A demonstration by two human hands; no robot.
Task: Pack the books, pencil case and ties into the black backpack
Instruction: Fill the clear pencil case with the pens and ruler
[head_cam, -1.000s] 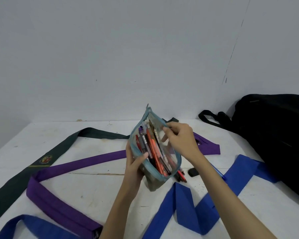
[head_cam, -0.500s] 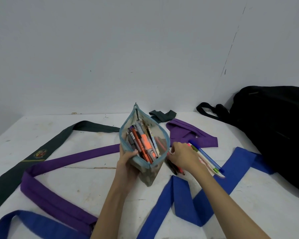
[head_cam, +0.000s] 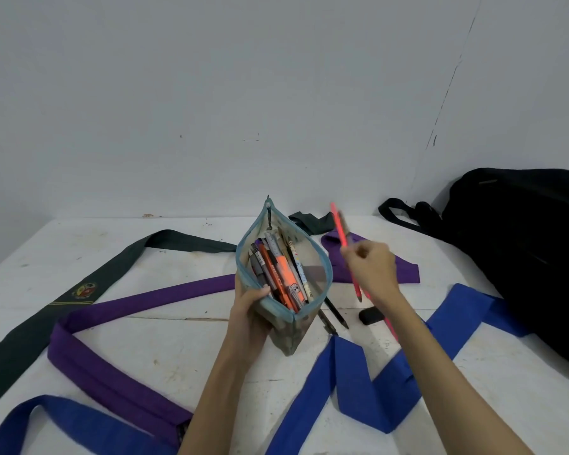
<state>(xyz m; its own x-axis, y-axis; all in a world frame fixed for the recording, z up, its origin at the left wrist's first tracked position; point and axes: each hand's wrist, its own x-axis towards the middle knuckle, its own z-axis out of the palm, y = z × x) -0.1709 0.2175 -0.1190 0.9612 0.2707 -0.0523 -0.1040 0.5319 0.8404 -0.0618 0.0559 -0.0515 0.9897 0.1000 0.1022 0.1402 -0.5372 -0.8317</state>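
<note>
My left hand [head_cam: 251, 310] grips the open pencil case [head_cam: 284, 318] upright above the white table [head_cam: 138, 336]; its blue-trimmed mouth is spread wide and several pens stand inside. To its right, my right hand [head_cam: 372, 269] holds red pencils [head_cam: 341, 236] raised beside the case. The black backpack [head_cam: 519, 254] lies at the far right against the wall. A purple tie [head_cam: 145, 298], a blue tie [head_cam: 404, 366] and a dark green crested tie [head_cam: 89, 284] sprawl over the table. No books are in view.
Black pens [head_cam: 335, 311] and a small black eraser [head_cam: 370, 315] lie on the table just right of the case. The backpack's strap [head_cam: 404, 215] loops toward the wall. A grey wall closes off the table's far edge.
My right hand left the case mouth, went down to the loose pens on the table, and has now come up holding red pencils. The left hand kept its hold on the case.
</note>
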